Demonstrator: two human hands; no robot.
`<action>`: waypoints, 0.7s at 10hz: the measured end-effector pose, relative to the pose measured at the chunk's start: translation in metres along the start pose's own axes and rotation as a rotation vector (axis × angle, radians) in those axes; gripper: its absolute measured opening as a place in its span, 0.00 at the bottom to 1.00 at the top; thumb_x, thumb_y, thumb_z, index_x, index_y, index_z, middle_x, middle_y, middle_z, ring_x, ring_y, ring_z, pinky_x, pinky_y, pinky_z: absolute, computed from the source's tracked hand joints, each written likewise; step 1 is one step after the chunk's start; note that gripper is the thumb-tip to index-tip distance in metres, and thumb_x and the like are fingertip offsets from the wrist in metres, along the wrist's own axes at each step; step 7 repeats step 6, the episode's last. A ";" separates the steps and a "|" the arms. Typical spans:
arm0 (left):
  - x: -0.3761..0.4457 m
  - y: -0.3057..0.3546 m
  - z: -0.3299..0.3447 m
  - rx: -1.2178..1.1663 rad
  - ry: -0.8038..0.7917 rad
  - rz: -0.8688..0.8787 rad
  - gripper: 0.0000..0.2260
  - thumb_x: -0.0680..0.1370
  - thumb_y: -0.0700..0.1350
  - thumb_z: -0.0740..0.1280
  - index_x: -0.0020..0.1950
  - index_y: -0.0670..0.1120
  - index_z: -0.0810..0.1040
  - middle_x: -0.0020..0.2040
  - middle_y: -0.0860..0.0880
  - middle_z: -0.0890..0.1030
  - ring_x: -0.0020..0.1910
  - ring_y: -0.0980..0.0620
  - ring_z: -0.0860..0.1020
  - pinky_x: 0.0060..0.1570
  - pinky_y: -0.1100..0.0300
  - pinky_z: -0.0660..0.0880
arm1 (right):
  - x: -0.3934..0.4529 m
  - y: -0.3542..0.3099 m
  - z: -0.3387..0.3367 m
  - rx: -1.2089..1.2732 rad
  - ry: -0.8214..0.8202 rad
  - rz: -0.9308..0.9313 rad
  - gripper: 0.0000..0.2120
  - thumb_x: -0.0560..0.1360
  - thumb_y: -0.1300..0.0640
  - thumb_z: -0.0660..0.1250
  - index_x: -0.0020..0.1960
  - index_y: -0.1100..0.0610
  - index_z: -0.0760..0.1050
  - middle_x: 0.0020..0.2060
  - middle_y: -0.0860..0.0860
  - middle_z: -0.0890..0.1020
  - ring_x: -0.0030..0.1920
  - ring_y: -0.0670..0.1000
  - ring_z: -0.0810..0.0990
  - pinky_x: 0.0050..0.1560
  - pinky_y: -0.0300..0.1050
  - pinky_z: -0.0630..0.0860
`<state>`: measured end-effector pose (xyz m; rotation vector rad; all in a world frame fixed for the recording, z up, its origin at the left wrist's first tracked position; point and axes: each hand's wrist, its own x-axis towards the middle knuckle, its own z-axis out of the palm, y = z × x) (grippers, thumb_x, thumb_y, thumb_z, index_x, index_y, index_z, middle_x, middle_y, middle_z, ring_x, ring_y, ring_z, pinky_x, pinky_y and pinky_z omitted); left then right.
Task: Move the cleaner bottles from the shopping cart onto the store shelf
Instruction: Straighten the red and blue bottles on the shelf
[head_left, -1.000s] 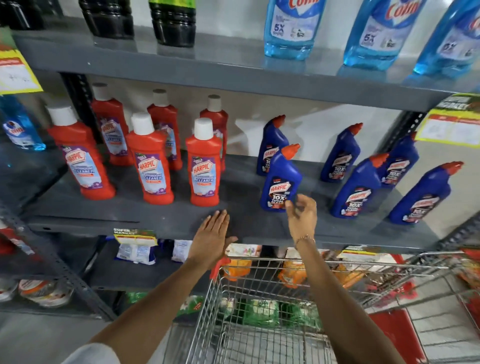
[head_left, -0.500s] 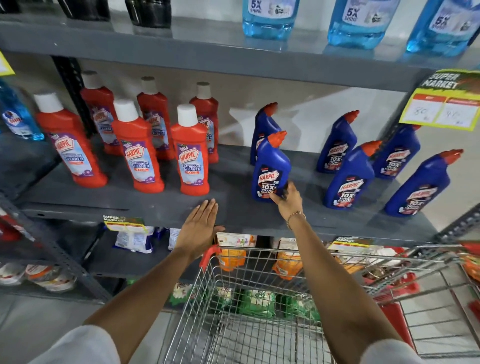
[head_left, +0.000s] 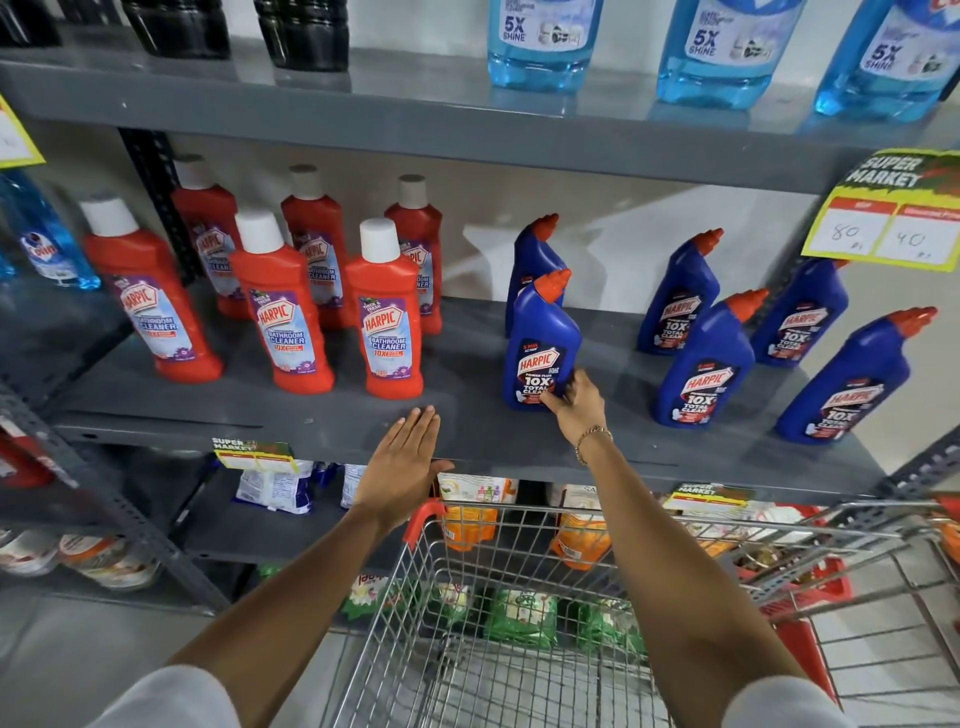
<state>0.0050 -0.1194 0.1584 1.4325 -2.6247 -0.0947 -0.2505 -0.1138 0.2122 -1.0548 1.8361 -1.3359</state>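
Observation:
A blue Harpic cleaner bottle (head_left: 540, 338) with an orange cap stands upright on the grey middle shelf (head_left: 467, 436), in front of a second blue one. My right hand (head_left: 579, 402) reaches over the shopping cart (head_left: 519, 540) and its fingers curl on this bottle's lower right side. My left hand (head_left: 402, 462) is flat and open, fingers together, hovering at the shelf's front edge and holding nothing. Several more blue bottles (head_left: 701, 364) stand to the right. No bottles show in the visible part of the wire cart.
Several red Harpic bathroom cleaner bottles (head_left: 387, 322) fill the shelf's left part. Light blue bottles (head_left: 540, 47) and black bottles stand on the shelf above. A yellow price tag (head_left: 888, 223) hangs at the right. Orange pouches (head_left: 470, 525) sit on the lower shelf behind the cart.
My right hand moved from beside the front blue bottle to resting on its lower right side. The left hand stayed flat at the shelf edge. The view drew closer.

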 end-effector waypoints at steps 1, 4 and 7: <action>0.000 0.000 0.001 0.003 0.016 0.009 0.42 0.70 0.67 0.28 0.75 0.42 0.44 0.78 0.45 0.48 0.77 0.48 0.46 0.76 0.54 0.43 | 0.000 -0.001 0.000 0.006 -0.011 0.009 0.21 0.69 0.66 0.71 0.60 0.59 0.70 0.58 0.58 0.79 0.58 0.55 0.78 0.61 0.56 0.76; 0.003 -0.001 -0.003 -0.001 -0.027 0.001 0.42 0.69 0.67 0.27 0.75 0.43 0.42 0.78 0.45 0.46 0.77 0.48 0.44 0.77 0.52 0.44 | 0.000 0.000 0.001 0.005 -0.049 0.038 0.24 0.70 0.64 0.71 0.62 0.57 0.67 0.61 0.56 0.78 0.61 0.55 0.77 0.64 0.59 0.74; 0.000 0.008 -0.019 0.026 -0.088 -0.016 0.34 0.76 0.62 0.38 0.75 0.41 0.38 0.78 0.44 0.42 0.77 0.48 0.41 0.76 0.54 0.42 | -0.040 0.000 -0.001 -0.126 0.098 -0.018 0.24 0.77 0.66 0.59 0.72 0.57 0.60 0.69 0.55 0.71 0.70 0.54 0.69 0.69 0.51 0.66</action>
